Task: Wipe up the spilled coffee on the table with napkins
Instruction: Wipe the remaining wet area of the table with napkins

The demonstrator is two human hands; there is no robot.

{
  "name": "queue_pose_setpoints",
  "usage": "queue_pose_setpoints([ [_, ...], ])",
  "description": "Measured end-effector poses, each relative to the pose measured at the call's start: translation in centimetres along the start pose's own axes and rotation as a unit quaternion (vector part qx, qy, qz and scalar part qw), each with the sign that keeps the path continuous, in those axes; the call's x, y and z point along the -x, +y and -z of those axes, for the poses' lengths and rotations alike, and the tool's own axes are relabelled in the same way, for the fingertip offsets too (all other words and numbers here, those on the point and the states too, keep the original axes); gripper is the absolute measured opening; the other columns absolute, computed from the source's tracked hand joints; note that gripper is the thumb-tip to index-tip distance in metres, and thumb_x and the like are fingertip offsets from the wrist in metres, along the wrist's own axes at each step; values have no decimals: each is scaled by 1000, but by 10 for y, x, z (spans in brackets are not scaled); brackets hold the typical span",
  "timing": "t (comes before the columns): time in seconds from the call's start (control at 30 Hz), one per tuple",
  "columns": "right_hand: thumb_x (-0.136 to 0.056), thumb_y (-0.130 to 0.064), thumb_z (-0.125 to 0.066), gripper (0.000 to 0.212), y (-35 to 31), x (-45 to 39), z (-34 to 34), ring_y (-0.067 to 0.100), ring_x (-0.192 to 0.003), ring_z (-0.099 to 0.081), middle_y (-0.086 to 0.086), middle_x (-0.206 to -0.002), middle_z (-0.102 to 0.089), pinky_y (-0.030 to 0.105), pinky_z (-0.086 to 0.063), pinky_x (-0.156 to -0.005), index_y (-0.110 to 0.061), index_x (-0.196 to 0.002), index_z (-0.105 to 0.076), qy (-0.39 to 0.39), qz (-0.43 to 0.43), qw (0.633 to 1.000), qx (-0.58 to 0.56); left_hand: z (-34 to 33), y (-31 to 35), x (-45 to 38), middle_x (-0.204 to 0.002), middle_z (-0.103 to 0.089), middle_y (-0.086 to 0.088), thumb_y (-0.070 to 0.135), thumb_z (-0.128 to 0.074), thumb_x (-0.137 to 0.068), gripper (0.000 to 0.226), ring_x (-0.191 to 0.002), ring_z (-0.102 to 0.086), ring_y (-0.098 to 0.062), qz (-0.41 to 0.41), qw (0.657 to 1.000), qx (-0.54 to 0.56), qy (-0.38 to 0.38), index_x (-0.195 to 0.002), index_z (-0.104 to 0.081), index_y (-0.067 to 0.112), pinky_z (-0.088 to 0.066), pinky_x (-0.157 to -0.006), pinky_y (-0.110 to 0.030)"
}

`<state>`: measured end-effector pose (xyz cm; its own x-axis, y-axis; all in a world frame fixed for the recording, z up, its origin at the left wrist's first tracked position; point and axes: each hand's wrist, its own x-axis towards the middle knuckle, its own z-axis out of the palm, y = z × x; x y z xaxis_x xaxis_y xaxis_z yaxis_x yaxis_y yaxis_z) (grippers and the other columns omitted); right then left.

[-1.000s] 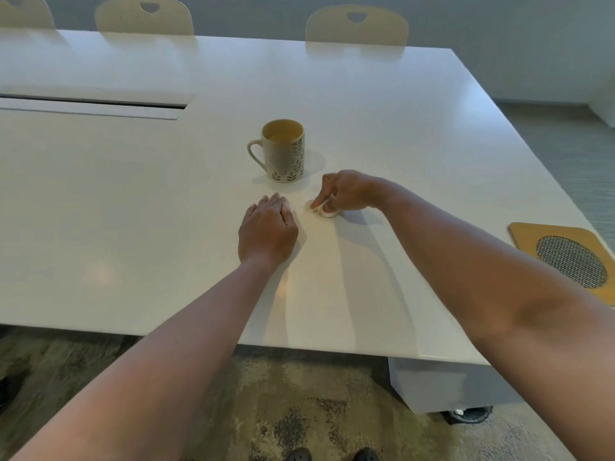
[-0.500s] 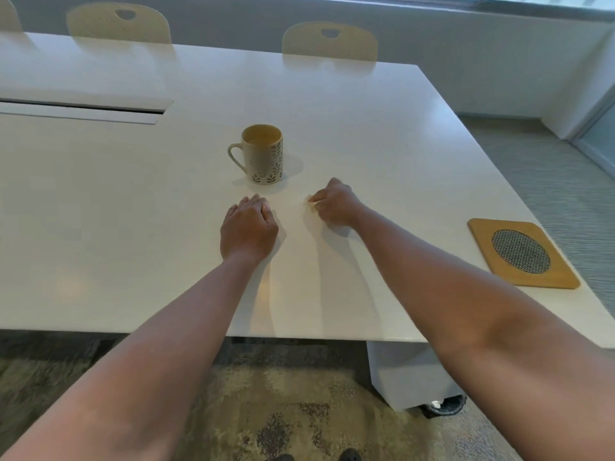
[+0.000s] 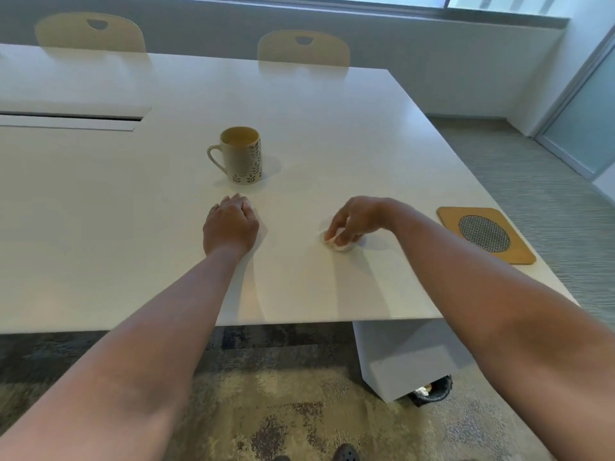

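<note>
The right hand (image 3: 356,218) is curled down over a small crumpled white napkin (image 3: 340,240), fingers pinched around it and pressing it against the white table (image 3: 332,134). Only the lower edge of the wad pokes out beneath the fingertips. I can't make out any coffee stain on the surface around it; the tabletop looks pale and glossy there.

The left hand (image 3: 230,224) lies palm down on the table to the side, well apart from the napkin, fingers loosely curled together and holding nothing.

Just beyond the left hand stands a cream mug (image 3: 240,155) with a leaf pattern, upright, its handle pointing left. Off to the right, near the table's edge, lies a flat wooden mat (image 3: 486,233) with a round mesh centre. Two pale chairs (image 3: 303,48) are tucked in along the far side, and patterned carpet (image 3: 283,410) shows under the near edge.
</note>
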<state>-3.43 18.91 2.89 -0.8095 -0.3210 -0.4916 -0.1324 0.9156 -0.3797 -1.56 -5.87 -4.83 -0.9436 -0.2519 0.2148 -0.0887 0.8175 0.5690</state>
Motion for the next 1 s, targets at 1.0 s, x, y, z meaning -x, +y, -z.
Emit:
queue_pose_setpoints([
  [1.0,-90,-12,-52,20,31,55,-9,28,-109,-61,12,-111,-70,30,-49,-96,-4,-97,-68,117,-170,955,213,0,-4,-2,-120,-64,-12,28,-29,-100,35,-119,-53,-33,-6,1000,-8,-5,-101,-62,17,-42,-97,-44],
])
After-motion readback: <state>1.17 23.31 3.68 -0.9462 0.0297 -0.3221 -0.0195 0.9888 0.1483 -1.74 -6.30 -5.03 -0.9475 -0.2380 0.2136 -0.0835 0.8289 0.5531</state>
